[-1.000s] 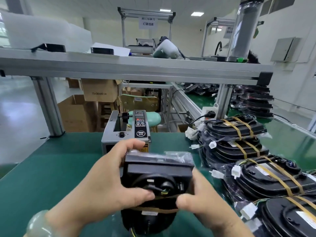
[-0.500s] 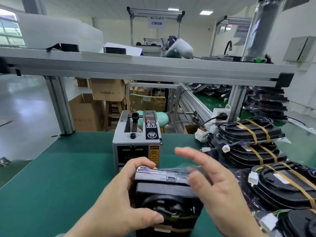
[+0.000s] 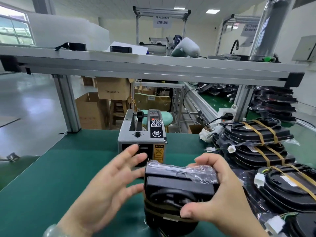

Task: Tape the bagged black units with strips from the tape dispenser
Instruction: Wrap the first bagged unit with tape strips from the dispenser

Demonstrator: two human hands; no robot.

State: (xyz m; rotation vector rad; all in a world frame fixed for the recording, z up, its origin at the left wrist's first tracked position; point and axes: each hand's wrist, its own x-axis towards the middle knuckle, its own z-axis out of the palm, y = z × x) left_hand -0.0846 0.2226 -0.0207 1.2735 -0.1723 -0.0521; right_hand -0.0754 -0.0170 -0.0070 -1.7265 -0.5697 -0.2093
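Your right hand (image 3: 220, 194) grips the unit (image 3: 177, 185) from its right side, fingers curled over the bag's top and the thumb pressed low on the front. The unit stands upright close to the near edge of the counter (image 3: 51, 168), just in front of the dispenser (image 3: 142, 135). I cannot tell whether its base rests on the counter. Your left hand (image 3: 109, 183) holds nothing. Its fingers (image 3: 131, 151) are spread wide and straight, tips at the dispenser's outlet (image 3: 144, 148). The dispenser sits mid-counter, toward the far edge.

The step in hand looks like fetching a strip. It is not clear whether one is waiting in the outlet, so look before you pull. Take the strip by one end with thumb and forefinger only, so little adhesive is fouled. Draw it straight out toward you, not sideways. Press the loose film flat on the unit's top with your right fingers so the tape lands on a smooth fold. Taped units (image 3: 256, 147) are piled along the right edge, so match their strap spacing.
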